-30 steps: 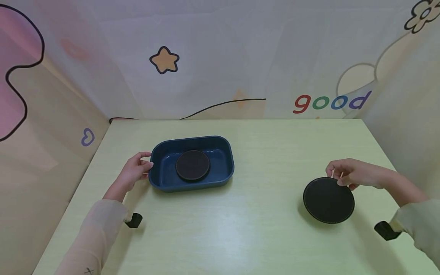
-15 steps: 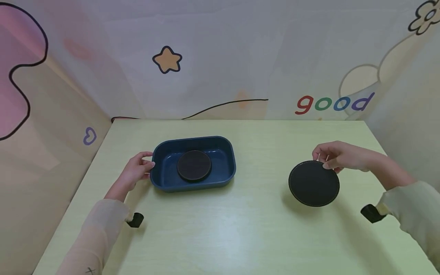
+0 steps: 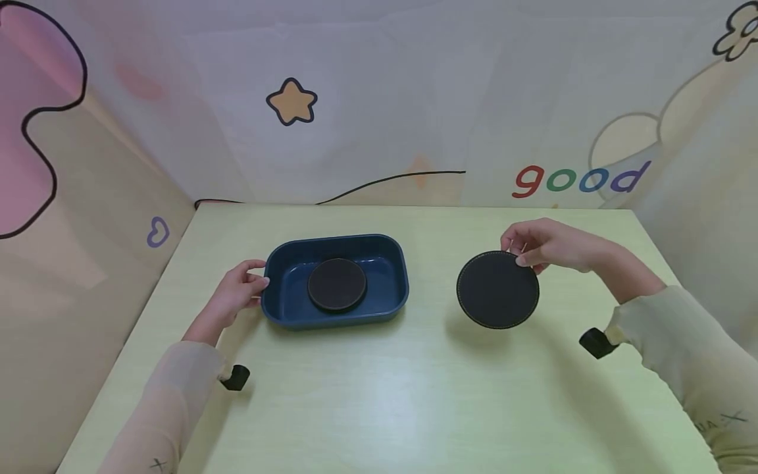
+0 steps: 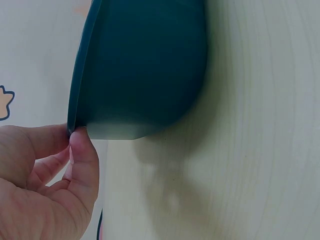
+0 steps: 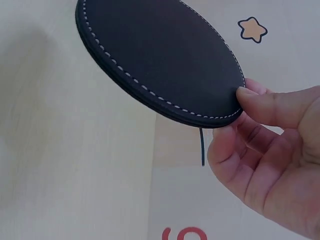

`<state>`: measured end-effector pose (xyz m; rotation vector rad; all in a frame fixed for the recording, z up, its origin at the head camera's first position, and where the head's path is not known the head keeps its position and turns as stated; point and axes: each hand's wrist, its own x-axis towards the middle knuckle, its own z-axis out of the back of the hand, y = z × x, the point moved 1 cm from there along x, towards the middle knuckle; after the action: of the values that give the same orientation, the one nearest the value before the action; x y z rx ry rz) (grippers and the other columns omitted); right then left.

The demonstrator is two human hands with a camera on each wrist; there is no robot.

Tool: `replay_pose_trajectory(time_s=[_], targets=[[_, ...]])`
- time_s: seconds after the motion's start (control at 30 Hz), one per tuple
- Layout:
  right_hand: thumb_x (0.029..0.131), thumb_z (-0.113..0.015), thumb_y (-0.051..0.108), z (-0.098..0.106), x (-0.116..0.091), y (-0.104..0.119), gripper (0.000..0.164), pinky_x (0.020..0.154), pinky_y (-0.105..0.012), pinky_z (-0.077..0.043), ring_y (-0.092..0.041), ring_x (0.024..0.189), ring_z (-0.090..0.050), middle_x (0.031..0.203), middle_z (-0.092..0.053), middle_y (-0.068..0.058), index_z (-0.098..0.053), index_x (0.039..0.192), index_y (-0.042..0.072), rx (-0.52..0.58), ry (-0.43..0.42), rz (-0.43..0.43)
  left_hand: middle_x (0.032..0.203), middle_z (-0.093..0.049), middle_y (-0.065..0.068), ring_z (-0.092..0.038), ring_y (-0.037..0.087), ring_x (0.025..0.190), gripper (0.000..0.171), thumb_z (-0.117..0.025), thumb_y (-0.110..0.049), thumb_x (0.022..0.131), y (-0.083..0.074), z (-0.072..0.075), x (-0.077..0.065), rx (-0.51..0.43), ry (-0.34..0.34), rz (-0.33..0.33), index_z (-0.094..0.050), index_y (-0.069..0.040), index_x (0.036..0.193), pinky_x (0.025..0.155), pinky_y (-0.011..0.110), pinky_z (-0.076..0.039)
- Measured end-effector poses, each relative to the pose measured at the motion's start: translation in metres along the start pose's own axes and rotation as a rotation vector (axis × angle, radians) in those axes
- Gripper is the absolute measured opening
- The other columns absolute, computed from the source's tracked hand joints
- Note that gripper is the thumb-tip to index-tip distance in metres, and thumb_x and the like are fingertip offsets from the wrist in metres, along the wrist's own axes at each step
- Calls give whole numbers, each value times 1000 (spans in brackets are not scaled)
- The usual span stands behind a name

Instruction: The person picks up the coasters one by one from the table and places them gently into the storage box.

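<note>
My right hand (image 3: 545,245) pinches the edge of a round black coaster (image 3: 497,289) with pale stitching along its rim. The coaster (image 5: 165,55) is held above the table, its shadow falling below it. To the left of it stands a dark blue rectangular tray (image 3: 278,296) with raised walls and rounded corners. Another round black coaster (image 3: 337,284) lies inside the tray, near its middle. My left hand (image 3: 237,291) grips the tray's left rim; in the left wrist view, thumb and forefinger pinch the rim (image 4: 80,75).
The pale wooden table (image 3: 379,395) meets a printed backdrop (image 3: 379,99) at its back edge, with side walls at left and right. A black block (image 3: 237,378) sits at the left cuff, and a similar black block (image 3: 598,343) at the right cuff.
My right hand has carried the coaster leftward and toward the back, closer to the tray. My left hand and the tray stay in place on the table.
</note>
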<state>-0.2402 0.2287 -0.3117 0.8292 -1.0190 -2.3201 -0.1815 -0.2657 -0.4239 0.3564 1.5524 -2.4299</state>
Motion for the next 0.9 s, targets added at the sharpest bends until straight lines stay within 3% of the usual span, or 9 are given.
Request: replay_pose_trajectory(time_s=[0.3,0.57,0.9], targets=[[85,-51,1,-9,29,13,20,67,-37,-49,-18,70,-55,83,-48,-6,-46,105,1,114,-75,34,95,-47,9,-56,15,78,43,-45,-13,92,0,1,1,1,-4,12,-31,-7,132,63,22,-48],[85,-51,-2,-23,55,27,20,64,-32,-48,-16,72,-51,81,-48,-2,-49,104,3,258,-161,47,96,-47,10,-56,18,81,43,-45,-13,92,-2,1,1,2,-11,22,-32,-7,132,63,22,-48],[85,-49,-4,-52,92,37,20,61,-26,-47,-12,66,-50,80,-48,0,-47,100,8,491,-168,57,96,-47,10,-55,22,85,43,-45,-13,92,-2,2,1,7,-9,33,-31,-7,133,64,21,-48]])
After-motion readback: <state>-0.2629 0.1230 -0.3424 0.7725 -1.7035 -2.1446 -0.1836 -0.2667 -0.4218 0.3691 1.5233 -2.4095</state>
